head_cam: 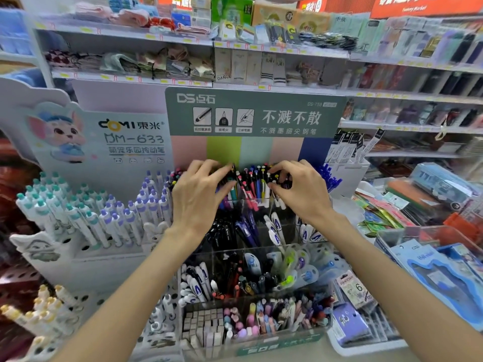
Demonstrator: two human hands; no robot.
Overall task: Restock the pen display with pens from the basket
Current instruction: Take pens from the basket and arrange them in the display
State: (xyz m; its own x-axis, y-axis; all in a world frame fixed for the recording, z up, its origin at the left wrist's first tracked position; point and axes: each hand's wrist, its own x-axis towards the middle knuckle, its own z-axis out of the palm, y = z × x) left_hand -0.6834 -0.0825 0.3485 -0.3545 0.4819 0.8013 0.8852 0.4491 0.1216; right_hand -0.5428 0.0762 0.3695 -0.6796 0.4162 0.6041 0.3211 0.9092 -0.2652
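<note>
A tiered clear pen display [261, 246] with a grey-green header card stands in the middle of the head view. Its top tier holds a tight bunch of upright pens [252, 184] with coloured caps. My left hand [198, 197] has its curled fingers round the left side of that bunch. My right hand [298, 189] pinches pens at the bunch's right side with curled fingers and thumb. The lower tiers hold dark pens, white pens and pastel erasers. No basket is in view.
A white stand of teal and purple pens [91, 218] sits to the left. Blue pens [328, 176] stick up right of the display. Packaged stationery [428, 262] lies at the right. Shelves of socks and goods [183, 64] fill the background.
</note>
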